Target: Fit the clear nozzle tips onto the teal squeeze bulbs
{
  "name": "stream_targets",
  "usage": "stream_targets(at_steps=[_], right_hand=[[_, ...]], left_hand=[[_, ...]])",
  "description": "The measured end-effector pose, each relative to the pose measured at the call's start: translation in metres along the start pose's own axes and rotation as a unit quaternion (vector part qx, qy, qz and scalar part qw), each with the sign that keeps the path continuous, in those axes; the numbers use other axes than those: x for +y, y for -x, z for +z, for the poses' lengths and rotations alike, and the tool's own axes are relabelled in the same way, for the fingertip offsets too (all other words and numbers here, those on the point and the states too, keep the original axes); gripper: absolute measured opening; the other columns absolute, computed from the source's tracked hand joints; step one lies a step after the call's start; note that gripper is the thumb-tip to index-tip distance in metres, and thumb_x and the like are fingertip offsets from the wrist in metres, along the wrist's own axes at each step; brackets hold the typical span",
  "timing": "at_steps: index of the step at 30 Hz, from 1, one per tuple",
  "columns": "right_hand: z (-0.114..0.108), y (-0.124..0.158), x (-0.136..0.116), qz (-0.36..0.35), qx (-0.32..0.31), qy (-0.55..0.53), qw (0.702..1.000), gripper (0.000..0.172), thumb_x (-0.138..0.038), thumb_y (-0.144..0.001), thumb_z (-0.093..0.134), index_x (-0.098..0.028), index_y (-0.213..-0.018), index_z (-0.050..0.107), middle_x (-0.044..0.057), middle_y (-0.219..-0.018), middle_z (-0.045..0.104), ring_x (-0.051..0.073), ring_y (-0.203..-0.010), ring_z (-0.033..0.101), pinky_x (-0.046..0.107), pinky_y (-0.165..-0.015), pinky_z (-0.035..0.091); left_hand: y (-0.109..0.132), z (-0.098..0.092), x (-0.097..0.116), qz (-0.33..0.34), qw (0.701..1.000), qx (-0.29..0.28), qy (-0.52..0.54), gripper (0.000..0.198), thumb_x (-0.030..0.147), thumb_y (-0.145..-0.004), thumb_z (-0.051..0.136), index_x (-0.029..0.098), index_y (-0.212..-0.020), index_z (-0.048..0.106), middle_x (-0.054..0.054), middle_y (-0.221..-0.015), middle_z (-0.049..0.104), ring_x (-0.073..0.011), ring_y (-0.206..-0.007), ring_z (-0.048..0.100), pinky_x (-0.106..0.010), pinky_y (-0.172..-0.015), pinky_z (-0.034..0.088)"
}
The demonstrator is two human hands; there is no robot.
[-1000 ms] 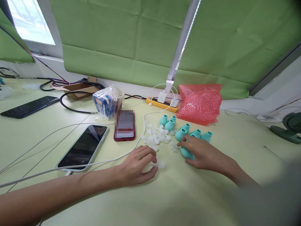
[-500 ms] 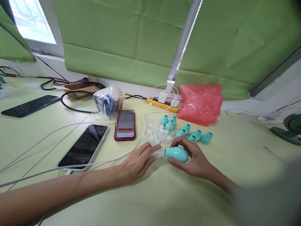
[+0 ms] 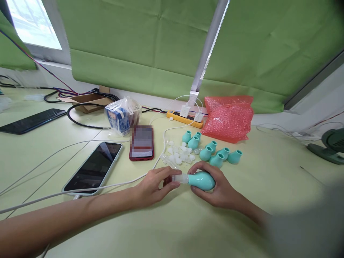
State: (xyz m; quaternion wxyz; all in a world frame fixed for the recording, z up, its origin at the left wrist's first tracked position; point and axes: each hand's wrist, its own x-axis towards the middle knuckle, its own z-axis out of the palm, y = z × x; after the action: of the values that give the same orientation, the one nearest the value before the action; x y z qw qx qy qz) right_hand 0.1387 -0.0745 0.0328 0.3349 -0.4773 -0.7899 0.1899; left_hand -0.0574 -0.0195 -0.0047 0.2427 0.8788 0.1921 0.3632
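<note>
My right hand point(image 3: 219, 188) is wrapped round the fat end of a glossy teal rubber bulb point(image 3: 201, 180), held on its side just above the table with its neck facing left. A clear plastic nozzle point(image 3: 182, 178) sits at the mouth of that neck, in line with the bulb. The thumb and fingertips of my left hand point(image 3: 157, 184) pinch the nozzle's outer end. How deep the nozzle reaches into the neck cannot be seen. Behind my hands stand several more teal bulbs point(image 3: 206, 153), their openings up, beside a pile of small translucent plastic parts point(image 3: 178, 154).
A white cable point(image 3: 129, 182) crosses the table by my left forearm. To the left lie a phone point(image 3: 94, 168) and a red-cased phone point(image 3: 142, 143). Farther back are a bagged blue box point(image 3: 120, 118), a yellow power strip point(image 3: 172, 115) and red bubble wrap point(image 3: 228, 120).
The nozzle and the bulb's neck now meet closely, where the bulb's open rim showed before. My left fingertips have drawn back toward the nozzle's outer end. The view has shifted slightly.
</note>
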Motion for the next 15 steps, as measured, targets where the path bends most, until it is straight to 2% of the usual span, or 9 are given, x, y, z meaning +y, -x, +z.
stream_targets(at_steps=[4,10,13,15], right_hand=[[0.0044,0.0028,-0.0039,0.014,0.016,0.002,1.0,0.023,-0.014,-0.064,0.053,-0.02,-0.085,0.046,0.0,-0.077,0.053,0.014,-0.069,0.052,0.024,-0.062,0.043],[0.0062,0.0025,-0.0041,0.083,-0.011,-0.092,0.992,0.024,-0.013,-0.061,0.056,-0.02,-0.083,0.047,0.0,-0.077,0.051,0.012,-0.07,0.052,0.021,-0.06,0.044],[0.0088,0.0018,-0.0053,0.151,-0.031,-0.157,0.976,0.026,-0.014,-0.06,0.059,-0.02,-0.081,0.046,-0.001,-0.075,0.051,0.008,-0.057,0.049,0.018,-0.048,0.042],[0.0106,0.0015,-0.006,0.212,-0.052,-0.202,0.955,0.028,-0.017,-0.059,0.061,-0.02,-0.081,0.044,-0.003,-0.074,0.05,0.004,-0.044,0.043,0.015,-0.037,0.036]], left_hand=[[0.0006,0.0002,-0.0013,0.009,1.0,-0.004,0.003,0.023,0.026,-0.082,0.044,0.015,-0.101,0.05,-0.003,-0.074,0.059,-0.0109,-0.064,0.054,-0.021,-0.059,0.045],[0.0002,-0.001,-0.0008,0.062,0.998,-0.01,-0.002,0.023,0.021,-0.081,0.046,0.01,-0.101,0.05,-0.002,-0.066,0.052,-0.009,-0.056,0.048,-0.019,-0.052,0.041],[0.0004,-0.0013,0.0004,0.098,0.995,-0.01,-0.01,0.023,0.017,-0.081,0.047,0.009,-0.101,0.049,-0.004,-0.067,0.051,-0.0094,-0.057,0.048,-0.019,-0.052,0.041],[0.0007,-0.0011,0.0016,0.124,0.992,-0.013,-0.033,0.022,0.016,-0.081,0.045,0.009,-0.102,0.047,-0.005,-0.07,0.052,-0.0101,-0.059,0.048,-0.02,-0.053,0.042]])
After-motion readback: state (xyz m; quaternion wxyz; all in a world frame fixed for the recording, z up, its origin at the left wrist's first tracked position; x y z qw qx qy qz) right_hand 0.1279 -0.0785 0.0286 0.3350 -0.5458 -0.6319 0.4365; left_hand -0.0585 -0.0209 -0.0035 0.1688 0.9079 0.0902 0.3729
